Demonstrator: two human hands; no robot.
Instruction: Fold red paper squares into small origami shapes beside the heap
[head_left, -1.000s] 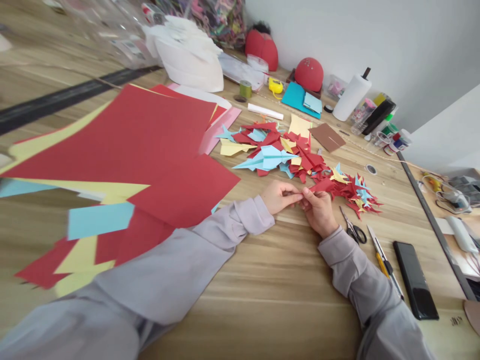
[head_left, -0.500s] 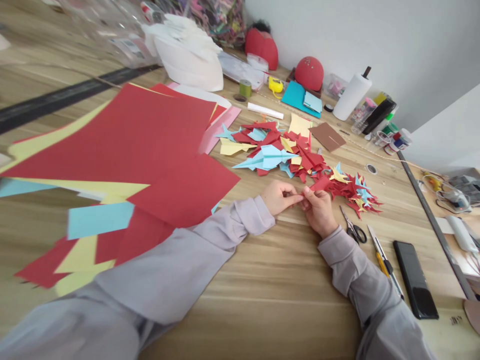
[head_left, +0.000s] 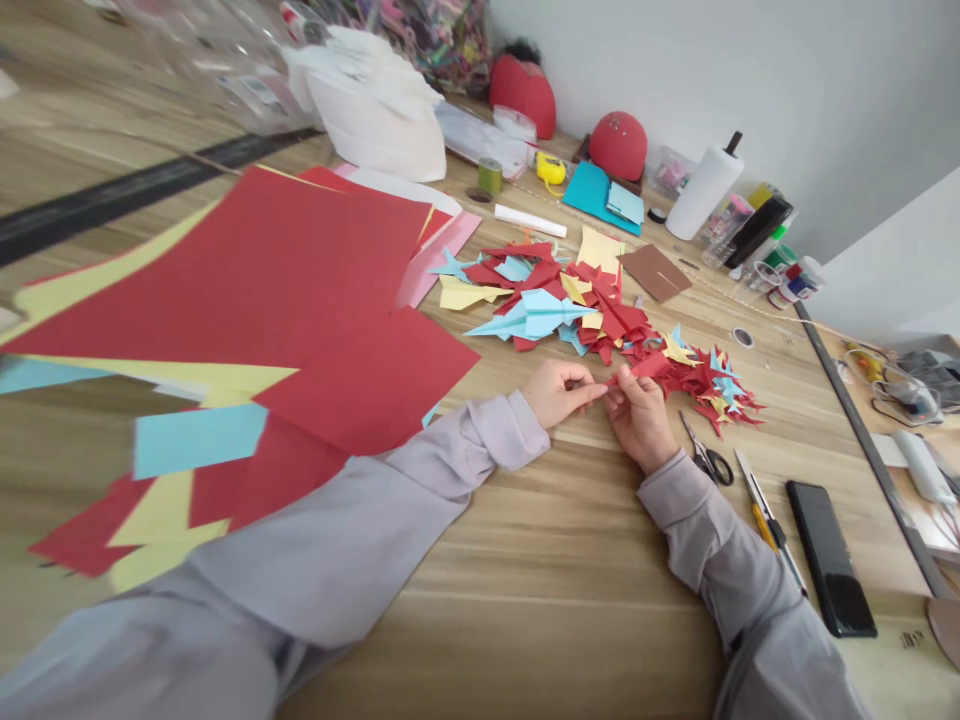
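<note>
My left hand (head_left: pixel 556 393) is closed in a pinch, thumb and forefinger tips on a small piece of red paper (head_left: pixel 613 382). The other side of this paper is pinched by my right hand (head_left: pixel 642 418), whose thumb points up. Fingers cover most of the piece, so its folds cannot be made out. Just behind my hands lies a long heap of folded red, yellow and blue paper pieces (head_left: pixel 615 322). A larger light blue paper plane (head_left: pixel 541 316) rests on its near side. Scissors (head_left: pixel 706 455) lie to the right of my right hand.
On the left spread large red paper sheets (head_left: pixel 315 270) with yellow and blue ones. A utility knife (head_left: pixel 766 510) and a black phone (head_left: pixel 831 560) lie at right. A yellow tape measure (head_left: pixel 550 170), a blue pad (head_left: pixel 600 197) and a white roll (head_left: pixel 702 190) stand along the back.
My right thumb and hand have shifted slightly right along the red paper, and a bit more of it shows between the fingertips. My left hand has hardly moved.
</note>
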